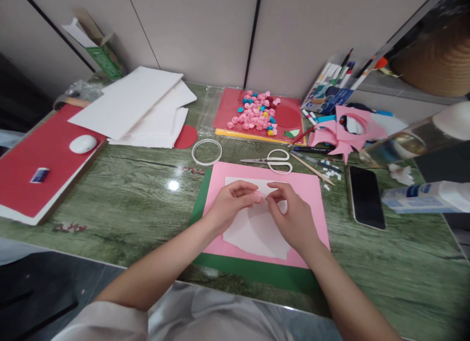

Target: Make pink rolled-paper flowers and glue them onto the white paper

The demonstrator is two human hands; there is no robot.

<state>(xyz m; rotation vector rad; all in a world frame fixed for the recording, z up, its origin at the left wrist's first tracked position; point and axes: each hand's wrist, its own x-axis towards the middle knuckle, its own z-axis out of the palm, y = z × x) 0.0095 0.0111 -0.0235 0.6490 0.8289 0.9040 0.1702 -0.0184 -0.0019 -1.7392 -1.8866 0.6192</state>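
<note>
My left hand [233, 204] pinches a small pink paper piece [258, 197] between thumb and fingers. Just right of it, my right hand [292, 213] has its thumb and index finger curved and apart, with nothing visible between them. Both hands hover over a white sheet [253, 233] with an uneven lower edge. Under that lies pink paper [319, 218], on top of a green sheet [253, 272]. White-handled scissors [278, 161] and a roll of clear tape [206, 152] are just beyond the papers.
Pink curled pieces [251, 118] and coloured bits lie on red paper at the back. To the right are a phone [366, 196], pink paper scraps [354, 128], a pencil [312, 168] and a bottle [426, 196]. White sheets [139, 101] and a mouse [82, 144] are left.
</note>
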